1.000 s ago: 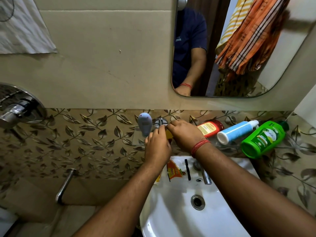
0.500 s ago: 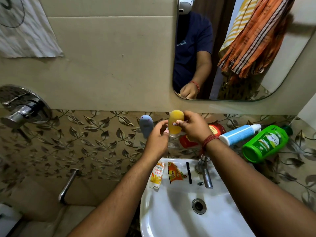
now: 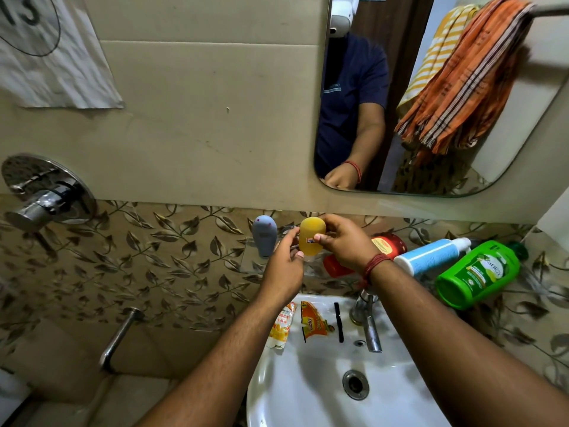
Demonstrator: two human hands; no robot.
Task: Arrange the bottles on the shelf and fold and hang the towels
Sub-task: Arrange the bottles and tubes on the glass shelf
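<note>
A small yellow bottle (image 3: pixel 311 238) stands cap-down over the glass shelf (image 3: pixel 249 260), gripped by my right hand (image 3: pixel 341 241) from the right and my left hand (image 3: pixel 284 260) near its cap. Just left of it a grey bottle (image 3: pixel 264 238) stands upright on the shelf. To the right lie a red bottle (image 3: pixel 386 246), a blue-and-white bottle (image 3: pixel 431 255) and a green bottle (image 3: pixel 478 274), all on their sides. Orange striped and yellow striped towels (image 3: pixel 462 84) show bunched on a rail in the mirror.
A white sink (image 3: pixel 308 392) with a chrome tap (image 3: pixel 368 318) lies below my arms. Two sachets (image 3: pixel 312 320) and a black strip sit on its back rim. A shower mixer (image 3: pixel 46 198) and a spout (image 3: pixel 120 334) are on the left wall.
The yellow bottle came up from behind my hands and now stands raised between them, slightly further left beside the grey bottle. My view has tilted up a little.
</note>
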